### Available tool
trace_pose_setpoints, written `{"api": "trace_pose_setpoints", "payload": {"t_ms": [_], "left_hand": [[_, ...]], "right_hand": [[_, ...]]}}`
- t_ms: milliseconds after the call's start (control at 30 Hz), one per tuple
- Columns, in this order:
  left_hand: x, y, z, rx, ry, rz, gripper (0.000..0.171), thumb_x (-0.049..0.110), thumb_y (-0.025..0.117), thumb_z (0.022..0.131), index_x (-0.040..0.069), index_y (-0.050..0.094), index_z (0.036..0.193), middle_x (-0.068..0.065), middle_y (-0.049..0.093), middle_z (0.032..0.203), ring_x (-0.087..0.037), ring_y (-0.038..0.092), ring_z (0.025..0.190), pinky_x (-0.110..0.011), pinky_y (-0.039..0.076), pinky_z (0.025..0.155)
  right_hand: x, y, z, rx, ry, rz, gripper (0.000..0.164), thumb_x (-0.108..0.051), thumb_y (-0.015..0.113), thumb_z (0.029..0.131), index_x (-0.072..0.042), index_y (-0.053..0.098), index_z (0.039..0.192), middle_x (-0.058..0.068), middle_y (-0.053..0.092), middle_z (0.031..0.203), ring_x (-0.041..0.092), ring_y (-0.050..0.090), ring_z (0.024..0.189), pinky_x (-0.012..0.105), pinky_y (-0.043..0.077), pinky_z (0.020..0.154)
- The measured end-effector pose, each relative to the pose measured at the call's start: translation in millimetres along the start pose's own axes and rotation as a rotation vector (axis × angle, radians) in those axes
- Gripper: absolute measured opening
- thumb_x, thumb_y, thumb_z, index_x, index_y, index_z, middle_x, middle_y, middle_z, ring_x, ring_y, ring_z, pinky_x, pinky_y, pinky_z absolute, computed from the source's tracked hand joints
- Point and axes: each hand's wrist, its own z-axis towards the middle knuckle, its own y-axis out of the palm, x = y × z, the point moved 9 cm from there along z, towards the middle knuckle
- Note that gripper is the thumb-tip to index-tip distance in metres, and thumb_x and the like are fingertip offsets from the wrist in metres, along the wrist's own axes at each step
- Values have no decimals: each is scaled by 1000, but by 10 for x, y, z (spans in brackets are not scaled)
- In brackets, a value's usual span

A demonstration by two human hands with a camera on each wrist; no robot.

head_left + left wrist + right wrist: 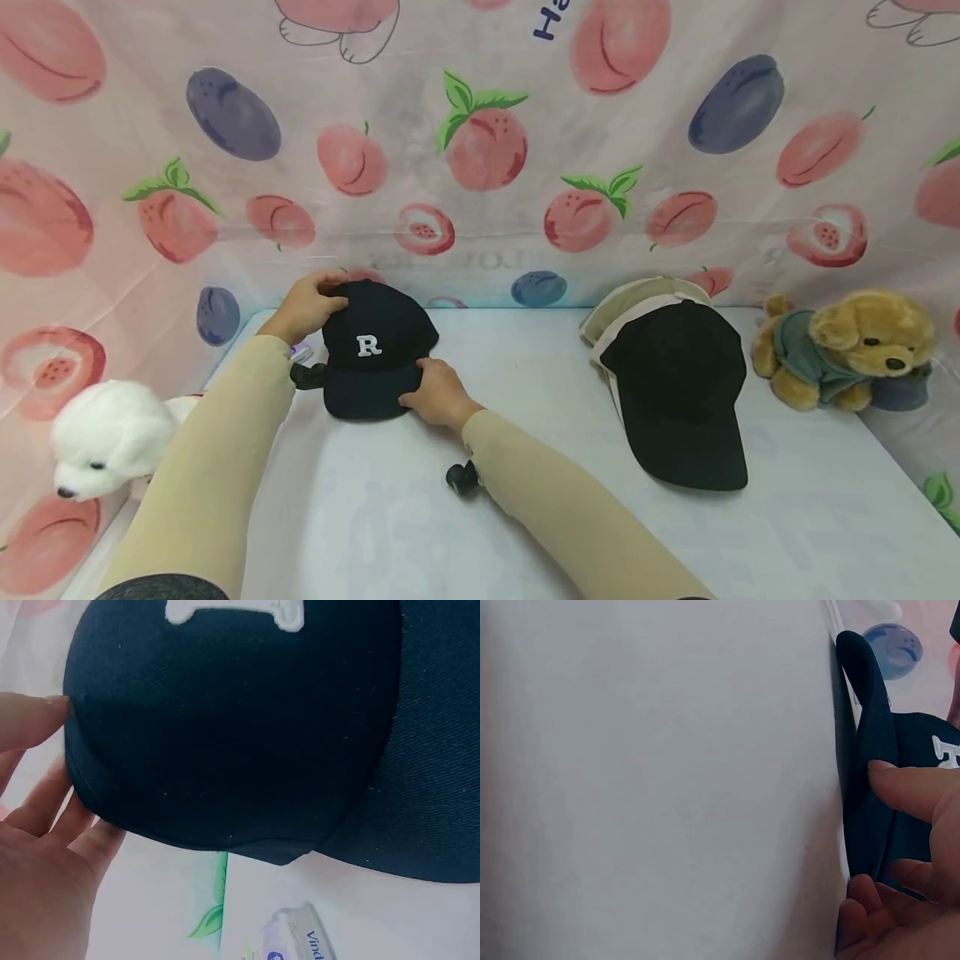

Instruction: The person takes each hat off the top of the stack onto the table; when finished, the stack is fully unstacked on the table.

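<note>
A dark navy baseball cap (390,321) with a white letter R lies at the left back of the white table, its brim toward me. My left hand (303,308) grips the upper left edge of the crown, thumb in front and fingers at the back. In the left wrist view, the thumb and fingertips (56,791) meet the crown's rim. The right hand (441,396) pinches the right side of the brim; its thumb (911,784) lies on the brim's top in the right wrist view, other fingers lower down.
A black cap (682,383) lies over beige caps (611,304) on the right. Beyond it sits a brown plush dog (817,350) in a green shirt. A white plush animal (112,433) is at the left edge. Beside the navy cap lies a small labelled packet (296,934).
</note>
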Motion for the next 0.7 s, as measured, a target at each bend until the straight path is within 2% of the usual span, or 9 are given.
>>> {"api": "trace_pose_setpoints", "payload": {"t_ms": [200,433,700], "left_hand": [[-28,-45,-25,25,-11,13,49,5,56,98,-4,45,145,-30,43,145,-42,40,134,-54,35,109],[-10,-92,-92,22,-5,37,48,11,57,100,-2,47,144,-26,42,148,-41,33,140,-56,30,112],[60,-142,-144,40,22,27,46,8,58,99,-3,49,143,-25,47,144,-41,39,137,-55,32,111]], "right_hand": [[8,2,5,-7,18,30,69,-24,78,89,2,47,145,20,48,144,32,44,136,39,35,111],[-27,-1,35,12,40,36,68,-24,79,89,1,49,144,19,50,144,32,44,136,39,35,111],[-106,60,110,19,39,17,67,-25,79,89,2,50,142,20,53,139,31,49,131,37,38,109]]}}
